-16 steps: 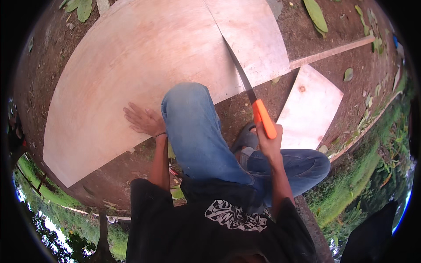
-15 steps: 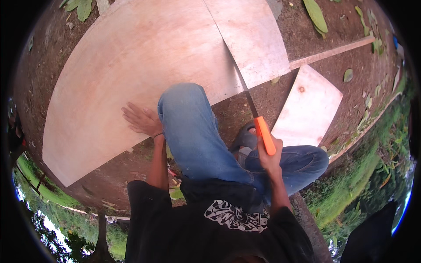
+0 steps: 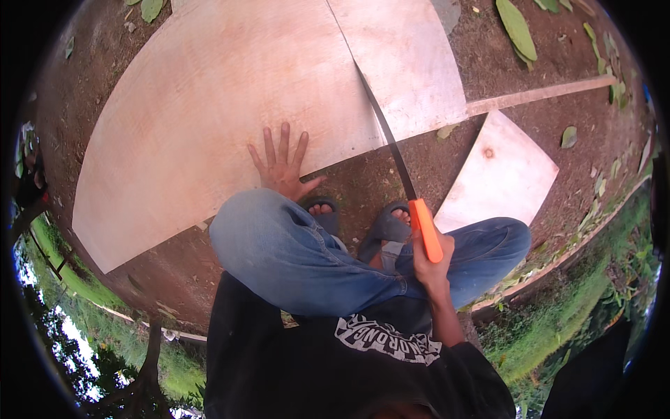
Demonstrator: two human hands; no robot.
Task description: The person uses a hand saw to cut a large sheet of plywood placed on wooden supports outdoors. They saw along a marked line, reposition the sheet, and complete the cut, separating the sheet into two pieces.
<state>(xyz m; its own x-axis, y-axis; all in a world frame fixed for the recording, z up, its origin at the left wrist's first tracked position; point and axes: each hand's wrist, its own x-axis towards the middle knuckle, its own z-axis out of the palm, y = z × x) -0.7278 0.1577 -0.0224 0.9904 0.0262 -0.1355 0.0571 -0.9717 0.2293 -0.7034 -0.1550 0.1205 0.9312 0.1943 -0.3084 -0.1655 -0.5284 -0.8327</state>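
A large pale plywood sheet (image 3: 188,133) lies in front of me, with a cut line running from its far side toward me. My left hand (image 3: 283,167) rests flat on its near edge, fingers spread, just beyond my raised left knee. In my right hand (image 3: 433,262) is the orange handle of a handsaw (image 3: 395,150). The saw's dark blade slants away to the upper left and sits in the cut at the sheet's near edge. Part of the blade toward its tip is hard to tell from the cut line.
A smaller plywood offcut (image 3: 501,167) lies on the dirt to the right. A thin wooden batten (image 3: 544,94) sticks out from beneath the sheet. Green leaves (image 3: 516,29) are scattered on the ground. My sandalled feet (image 3: 384,227) stand close to the saw.
My left hand has shifted right along the sheet toward the cut and spread its fingers. My left knee has swung out to the left. The saw has been drawn back slightly toward me.
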